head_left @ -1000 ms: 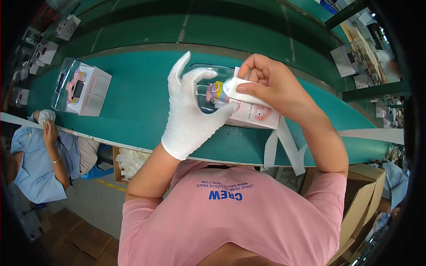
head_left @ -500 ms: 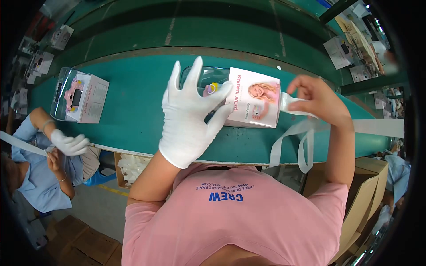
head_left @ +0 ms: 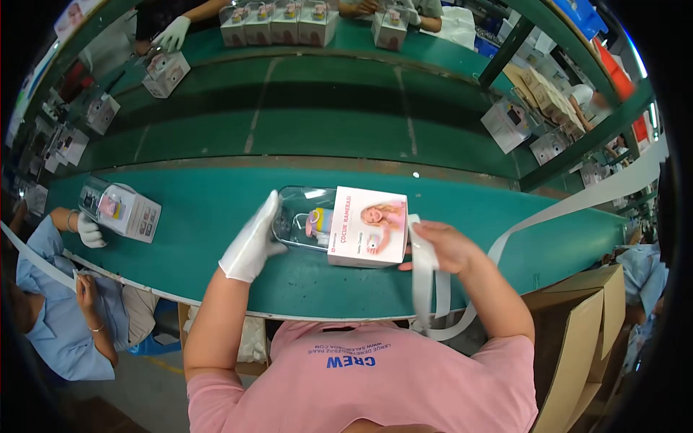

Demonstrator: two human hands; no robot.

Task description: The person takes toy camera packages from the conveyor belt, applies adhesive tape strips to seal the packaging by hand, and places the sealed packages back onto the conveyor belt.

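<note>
A toy camera box (head_left: 368,227) lies on the green work table, its printed white-and-pink part to the right. Its clear plastic cover (head_left: 292,216) points left, with a small pink, yellow and purple toy camera (head_left: 317,224) visible inside. My left hand (head_left: 251,242), in a white glove, rests against the cover's left end, fingers stretched and thumb apart. At the box's right end my bare right hand (head_left: 444,245) pinches a white strip (head_left: 424,278) between thumb and fingers. The strip hangs in loops beside the table edge.
Another boxed camera (head_left: 130,213) stands at the left, by a co-worker's gloved hand (head_left: 90,229). Across the green belt (head_left: 332,108), several boxes (head_left: 278,29) stand near other workers. An open cardboard carton (head_left: 577,325) is at my right. A long white band (head_left: 577,202) stretches off rightward.
The view has tilted up, showing the far side. My left hand has moved from over the box's middle to the cover's left end. My right hand, with the strip, stays by the right end.
</note>
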